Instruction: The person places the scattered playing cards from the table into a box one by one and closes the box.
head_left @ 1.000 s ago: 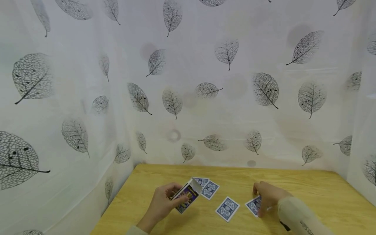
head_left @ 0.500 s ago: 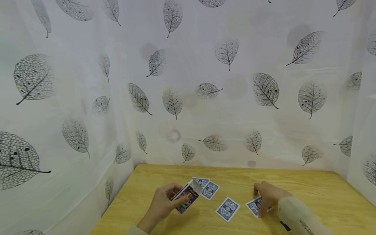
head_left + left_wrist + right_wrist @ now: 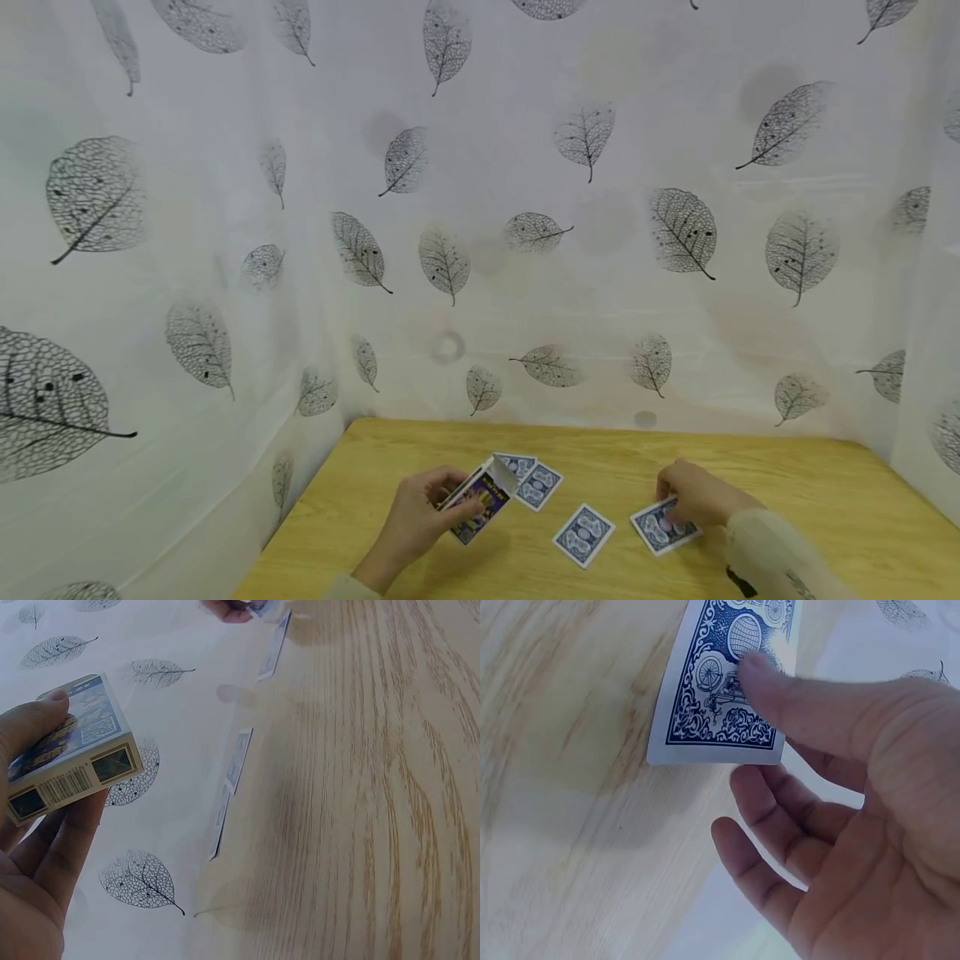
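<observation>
My left hand [image 3: 416,521] grips a playing card box [image 3: 480,510] above the table, its top flap standing up. The box's [image 3: 71,776] barcode end shows in the left wrist view, with the thumb on its face and fingers behind. At the right, my right hand [image 3: 705,496] pinches a blue-backed playing card [image 3: 654,533]. In the right wrist view the thumb lies on the card's [image 3: 720,712] patterned back, and at least one finger goes underneath. The remaining fingers [image 3: 754,795] are loosely bent below the card's edge.
Between the hands a face-down card [image 3: 583,536] lies on the wooden table [image 3: 825,500]. Two more overlapping cards [image 3: 538,486] lie behind the box, one partly hidden by it. A leaf-printed white curtain [image 3: 487,317] encloses the back and sides.
My right hand has shifted slightly right, and its thumb now lies over the card, so more of the card shows. The left hand and box stay nearly still.
</observation>
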Available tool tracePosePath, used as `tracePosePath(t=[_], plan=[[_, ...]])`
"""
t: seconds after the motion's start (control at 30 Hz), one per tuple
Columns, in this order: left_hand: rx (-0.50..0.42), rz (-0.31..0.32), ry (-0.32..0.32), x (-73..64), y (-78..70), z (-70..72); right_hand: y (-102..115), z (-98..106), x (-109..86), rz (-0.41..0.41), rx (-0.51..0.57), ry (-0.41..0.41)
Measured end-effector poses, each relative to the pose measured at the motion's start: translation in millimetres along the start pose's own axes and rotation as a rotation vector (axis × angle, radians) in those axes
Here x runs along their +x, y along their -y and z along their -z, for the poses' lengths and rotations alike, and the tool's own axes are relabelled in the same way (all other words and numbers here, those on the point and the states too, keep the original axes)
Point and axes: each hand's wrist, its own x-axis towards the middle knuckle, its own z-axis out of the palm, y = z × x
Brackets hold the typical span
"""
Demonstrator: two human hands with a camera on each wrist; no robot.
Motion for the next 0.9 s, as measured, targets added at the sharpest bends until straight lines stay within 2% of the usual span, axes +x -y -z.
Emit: tracePosePath(t=[0.3, 0.47, 0.7, 0.9], plan=[[0.004, 0.000, 0.001, 0.3, -0.2, 0.0, -7.9, 13.3, -7.5, 0.159, 0.074, -0.092], [-0.017, -0.004, 0.008, 0.7, 0.1, 0.4, -9.5, 23.0, -11.1, 0.225, 0.106, -0.107], [-0.022, -0.004, 0.012, 0.2, 0.3, 0.6, -12.6, 27.7, -14.9, 0.216, 0.124, -0.120], [-0.017, -0.002, 0.008, 0.5, -0.1, 0.7, -12.4, 30.8, -17.3, 0.202, 0.189, -0.131]])
